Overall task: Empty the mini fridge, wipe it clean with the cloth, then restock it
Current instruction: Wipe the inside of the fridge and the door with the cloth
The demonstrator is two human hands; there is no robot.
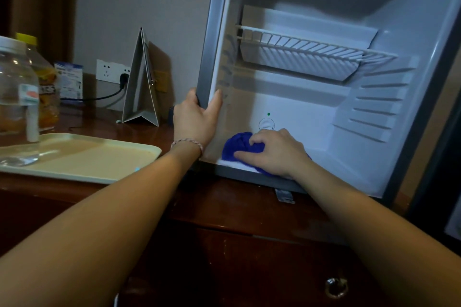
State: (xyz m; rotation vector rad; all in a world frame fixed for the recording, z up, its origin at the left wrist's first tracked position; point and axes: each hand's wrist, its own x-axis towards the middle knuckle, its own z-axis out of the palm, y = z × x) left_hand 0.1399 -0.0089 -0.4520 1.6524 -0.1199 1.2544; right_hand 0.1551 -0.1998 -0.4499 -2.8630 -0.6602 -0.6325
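Mini fridge [311,97]: stands open on the dark wooden table [224,207], its white interior bare apart from a wire shelf [306,43] across the upper part.
Cloth [239,146]: blue, bunched, lying on the fridge floor at the front left corner, just below a round dial [266,124] (a small green light sits above it).
Right hand [274,151]: fingers curled over the cloth, pressing it down on the fridge floor.
Left hand [197,117]: grips the fridge's left front edge, thumb inside the frame; a braided bracelet [187,143] circles the wrist.
Tray [99,159]: cream, left of the fridge on the table.
Jars [17,87]: clear, lidded, at the tray's far left end.
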